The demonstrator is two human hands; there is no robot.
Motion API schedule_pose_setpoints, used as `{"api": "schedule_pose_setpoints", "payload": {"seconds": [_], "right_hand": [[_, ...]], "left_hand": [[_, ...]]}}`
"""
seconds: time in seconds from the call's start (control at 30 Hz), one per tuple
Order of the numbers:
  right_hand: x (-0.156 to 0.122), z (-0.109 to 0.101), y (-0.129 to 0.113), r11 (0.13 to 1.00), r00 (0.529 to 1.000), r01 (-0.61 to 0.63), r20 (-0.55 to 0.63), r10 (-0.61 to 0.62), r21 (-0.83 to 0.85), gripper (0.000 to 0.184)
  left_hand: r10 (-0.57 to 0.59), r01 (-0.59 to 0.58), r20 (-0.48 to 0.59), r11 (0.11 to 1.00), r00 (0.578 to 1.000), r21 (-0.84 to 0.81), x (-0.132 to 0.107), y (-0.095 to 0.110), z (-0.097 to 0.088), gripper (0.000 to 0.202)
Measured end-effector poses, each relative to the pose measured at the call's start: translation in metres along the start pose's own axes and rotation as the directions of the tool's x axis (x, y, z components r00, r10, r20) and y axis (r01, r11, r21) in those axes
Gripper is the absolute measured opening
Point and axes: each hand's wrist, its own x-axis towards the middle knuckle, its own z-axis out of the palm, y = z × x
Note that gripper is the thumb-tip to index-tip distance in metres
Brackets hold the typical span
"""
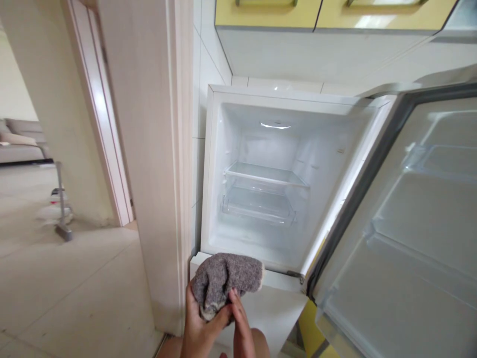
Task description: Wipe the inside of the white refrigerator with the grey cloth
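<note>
A bunched grey-brown cloth (233, 273) with a pale edge is held in front of the open fridge (261, 94). My left hand (203, 323) is closed around the cloth's lower left side, thumb toward the middle. My right hand (244, 323) touches the cloth from below with its fingertips; how far its fingers are curled is partly hidden. Inside the fridge are a glass shelf (266, 174) and a clear drawer (257, 206) beneath it. To the right the fridge door (425, 219) stands wide, with clear racks on its inner side.
A wooden door frame (156, 149) rises close on the left. Yellow cupboards (268, 12) hang above the fridge. On the floor farther left stands a broom-like tool (63, 214), and a sofa (22, 139) is in the room behind.
</note>
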Motion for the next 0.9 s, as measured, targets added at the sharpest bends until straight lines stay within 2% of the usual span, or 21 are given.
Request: {"api": "schedule_pose_setpoints", "payload": {"seconds": [0.07, 0.17, 0.23, 0.33, 0.37, 0.43, 0.5, 0.53, 0.6, 0.67, 0.77, 0.83, 0.9], "right_hand": [[-0.006, -0.007, 0.006, 0.998, 0.998, 0.059, -0.016, -0.059, -0.015, 0.068], [-0.014, -0.01, 0.001, 0.994, 0.994, 0.108, -0.014, -0.108, 0.005, 0.067], [-0.019, -0.004, -0.009, 0.995, 0.996, 0.081, -0.048, -0.078, 0.061, 0.063], [-0.02, 0.007, -0.026, 0.998, 0.981, 0.021, -0.195, -0.008, 0.062, 0.052], [-0.017, 0.009, -0.031, 0.998, 0.968, 0.05, -0.249, -0.042, 0.024, 0.05], [-0.004, 0.006, -0.04, 0.979, 0.926, 0.182, -0.32, -0.201, -0.089, 0.051], [0.015, -0.004, -0.051, 0.94, 0.895, 0.282, -0.299, -0.331, -0.194, 0.056], [0.024, -0.01, -0.058, 0.929, 0.905, 0.286, -0.251, -0.342, -0.235, 0.057], [0.038, -0.018, -0.075, 0.927, 0.948, 0.233, -0.143, -0.284, -0.293, 0.062], [0.044, -0.017, -0.093, 0.95, 0.976, 0.083, -0.167, -0.138, -0.301, 0.065], [0.05, -0.006, -0.11, 0.958, 0.961, -0.167, -0.254, 0.105, -0.234, 0.072], [0.059, -0.001, -0.114, 0.945, 0.949, -0.215, -0.28, 0.143, -0.246, 0.077], [0.072, -0.003, -0.112, 0.934, 0.944, -0.195, -0.317, 0.095, -0.299, 0.074]], "left_hand": [[0.071, -0.069, -0.02, 0.993, 0.997, 0.092, -0.003, 0.0, 0.0, 0.082], [0.151, -0.146, -0.013, 0.972, 0.988, 0.185, -0.007, 0.007, -0.001, 0.07], [0.165, -0.161, -0.008, 0.971, 0.986, 0.179, -0.009, 0.015, -0.002, 0.066], [0.154, -0.151, -0.039, 0.985, 0.987, 0.08, -0.009, 0.028, -0.004, 0.065], [0.144, -0.142, -0.057, 0.989, 0.988, 0.033, -0.007, 0.031, -0.004, 0.066], [0.1, -0.105, -0.092, 0.993, 0.991, -0.056, -0.003, 0.037, -0.003, 0.068], [0.033, -0.052, -0.13, 0.989, 0.991, -0.141, 0.002, 0.041, 0.002, 0.068], [-0.006, -0.021, -0.144, 0.982, 0.99, -0.186, 0.004, 0.043, 0.005, 0.066], [-0.099, 0.059, -0.133, 0.959, 0.986, -0.278, 0.007, 0.045, 0.014, 0.062], [-0.198, 0.168, -0.052, 0.922, 0.979, -0.35, 0.009, 0.044, 0.023, 0.056], [-0.291, 0.326, 0.15, 0.881, 0.945, -0.343, 0.014, 0.035, 0.035, 0.05], [-0.306, 0.379, 0.269, 0.88, 0.913, -0.286, 0.021, 0.024, 0.04, 0.051], [-0.284, 0.365, 0.317, 0.9, 0.905, -0.237, 0.03, 0.015, 0.045, 0.058]]}}
